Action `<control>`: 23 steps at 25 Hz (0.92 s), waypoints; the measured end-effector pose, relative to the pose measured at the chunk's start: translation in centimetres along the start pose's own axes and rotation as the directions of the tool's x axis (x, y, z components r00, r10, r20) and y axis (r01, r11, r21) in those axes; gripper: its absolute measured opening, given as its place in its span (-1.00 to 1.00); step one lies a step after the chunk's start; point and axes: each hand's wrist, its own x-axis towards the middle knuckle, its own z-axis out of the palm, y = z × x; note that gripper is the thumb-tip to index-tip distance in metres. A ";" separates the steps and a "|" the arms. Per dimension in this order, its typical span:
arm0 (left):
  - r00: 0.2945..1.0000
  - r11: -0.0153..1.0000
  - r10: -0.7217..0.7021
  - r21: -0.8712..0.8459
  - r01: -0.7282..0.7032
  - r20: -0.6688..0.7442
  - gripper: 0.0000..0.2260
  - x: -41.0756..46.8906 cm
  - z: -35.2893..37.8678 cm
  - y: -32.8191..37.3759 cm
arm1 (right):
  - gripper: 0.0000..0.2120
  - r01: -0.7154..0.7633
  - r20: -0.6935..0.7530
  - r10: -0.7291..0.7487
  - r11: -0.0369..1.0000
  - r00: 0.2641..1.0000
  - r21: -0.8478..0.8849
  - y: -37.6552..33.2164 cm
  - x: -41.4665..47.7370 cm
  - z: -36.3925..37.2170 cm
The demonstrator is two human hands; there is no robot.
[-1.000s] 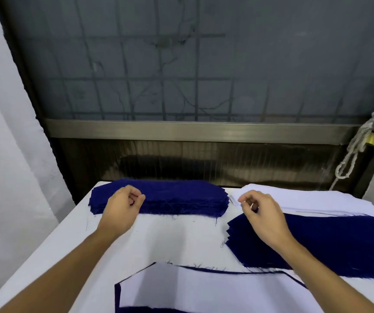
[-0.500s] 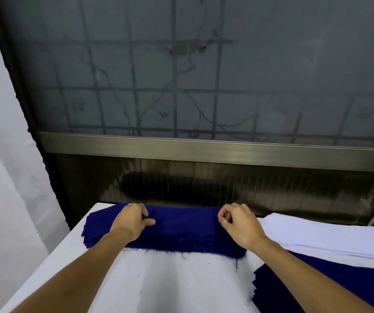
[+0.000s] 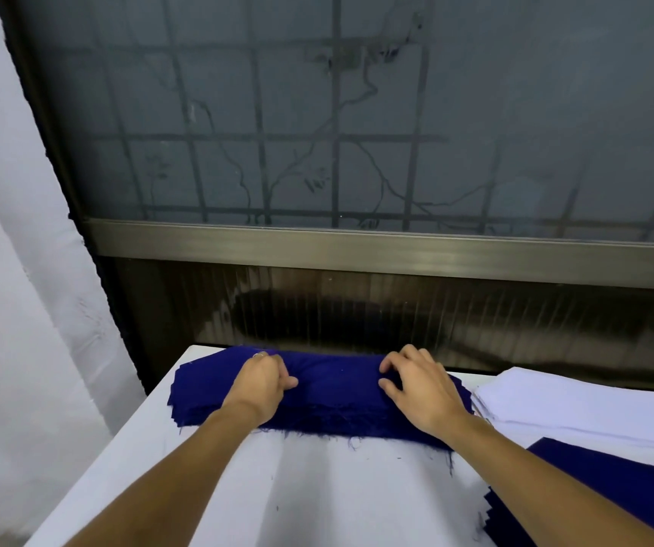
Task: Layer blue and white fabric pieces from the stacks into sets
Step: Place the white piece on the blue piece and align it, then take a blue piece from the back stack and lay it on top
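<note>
Head view: left hand [image 3: 260,382] and right hand [image 3: 422,390] sit atop the blue stack [image 3: 335,384] (both pinching its top layer).

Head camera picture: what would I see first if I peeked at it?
The dark blue fabric stack at the far edge of the table jumps out, with the left hand and right hand curled on its top, seeming to pinch the cloth. To its right lies a white fabric stack, and a big frosted window with a grid fills the view above.
</note>
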 end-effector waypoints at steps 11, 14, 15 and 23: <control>0.926 0.926 0.371 0.051 -0.375 0.070 -0.85 -1.3 -0.7 -1.0 | -0.40 0.084 0.134 -0.097 0.991 0.986 0.100 -3.3 2.9 1.1; 0.958 0.941 0.284 -0.201 -0.271 0.040 -0.85 -0.9 -1.9 -0.6 | -0.40 0.074 0.175 -0.090 0.993 0.980 0.091 -3.8 3.4 1.3; 0.961 0.921 0.273 -0.300 -0.250 0.039 -0.82 -0.8 -2.5 -0.4 | -0.42 0.060 0.185 -0.081 0.992 0.979 0.114 -3.8 3.5 1.3; 0.937 0.936 0.347 0.074 -0.343 -0.044 -0.81 0.1 -6.0 1.0 | -0.65 0.111 0.143 -0.122 0.991 0.982 0.080 -3.9 3.8 -2.4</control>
